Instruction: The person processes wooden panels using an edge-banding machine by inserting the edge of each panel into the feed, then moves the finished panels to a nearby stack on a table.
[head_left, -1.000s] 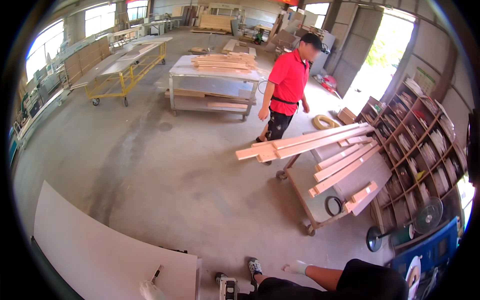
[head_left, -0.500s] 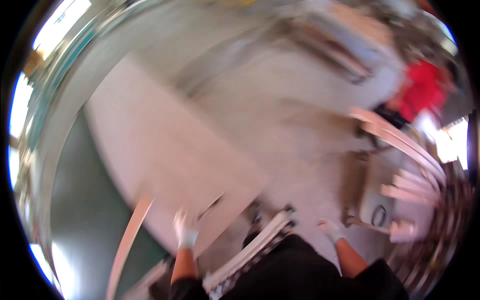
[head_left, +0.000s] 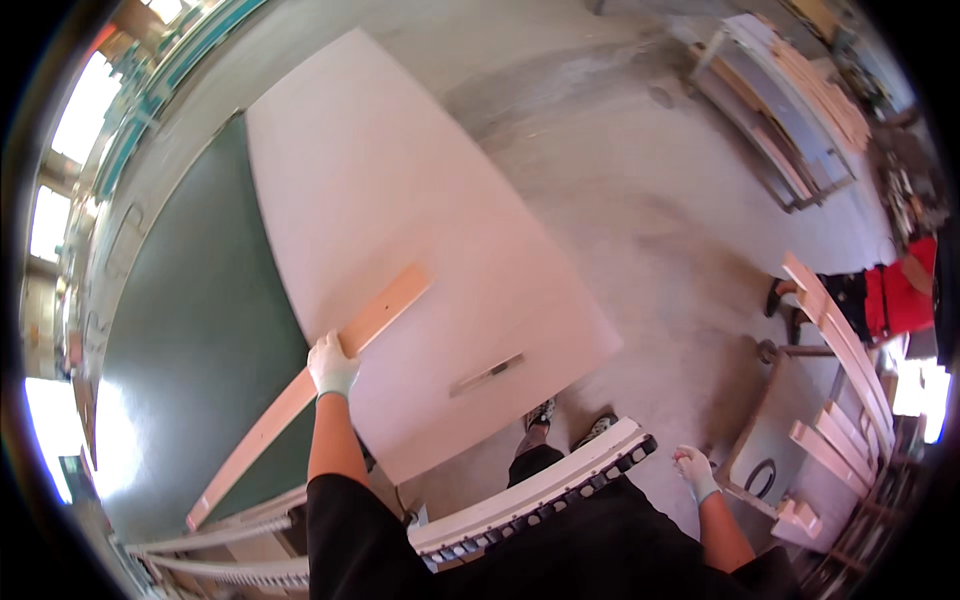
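Observation:
My left hand (head_left: 332,366), in a white glove, is closed over the middle of a long narrow wooden board (head_left: 258,432). The board slants across the dark green surface and onto a large pale panel (head_left: 420,190). On that panel, to the right of the hand, lies a thin dark-and-light tool (head_left: 487,374) whose kind I cannot make out. My right hand (head_left: 698,472), also gloved, hangs low at my right side, away from the panel. Its fingers are curled, with a small red spot at the tips; what they hold is too small to name.
A pale rail with black rollers (head_left: 540,492) runs before my waist. The green surface (head_left: 185,330) stretches left. At right, a cart (head_left: 745,470) carries wooden pieces (head_left: 835,445); a person in red (head_left: 900,300) stands beyond it. A trolley with boards (head_left: 780,110) stands far right.
My left hand, earlier apart from the wooden board, has taken hold of it, and the board now reaches farther over the panel. The view has shifted, and the person in red appears farther right.

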